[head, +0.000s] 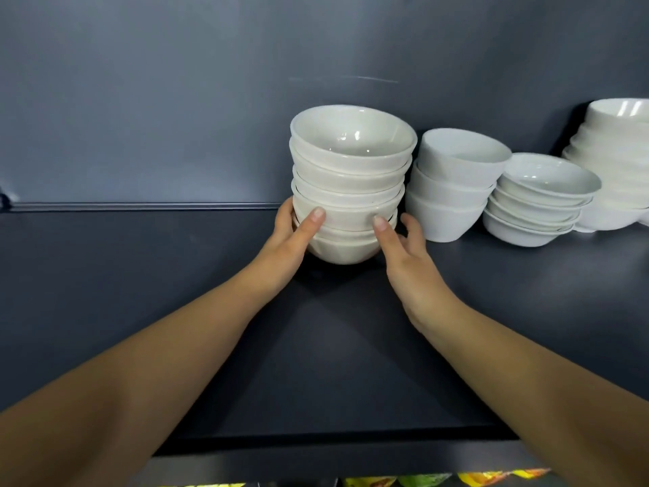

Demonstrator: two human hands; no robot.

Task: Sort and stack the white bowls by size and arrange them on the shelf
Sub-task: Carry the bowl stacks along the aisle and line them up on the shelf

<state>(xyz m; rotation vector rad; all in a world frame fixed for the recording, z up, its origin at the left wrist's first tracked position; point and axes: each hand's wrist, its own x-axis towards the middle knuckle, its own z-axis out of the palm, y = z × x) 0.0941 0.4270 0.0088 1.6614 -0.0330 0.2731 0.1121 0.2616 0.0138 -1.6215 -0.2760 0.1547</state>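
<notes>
A tall stack of several cream-white bowls point(347, 184) stands on the dark shelf point(333, 346), near the back wall. My left hand point(291, 240) grips the lower left side of the stack, thumb on the front. My right hand point(400, 247) holds the lower right side, thumb up against the bowls. To the right stand three deeper white bowls stacked point(453, 191), then a lower stack of shallow white bowls point(541, 202).
At the far right a stack of larger white bowls point(618, 163) is cut by the frame edge. The grey back wall point(210, 100) closes the shelf behind. Colourful packaging point(439, 479) shows below the shelf's front edge.
</notes>
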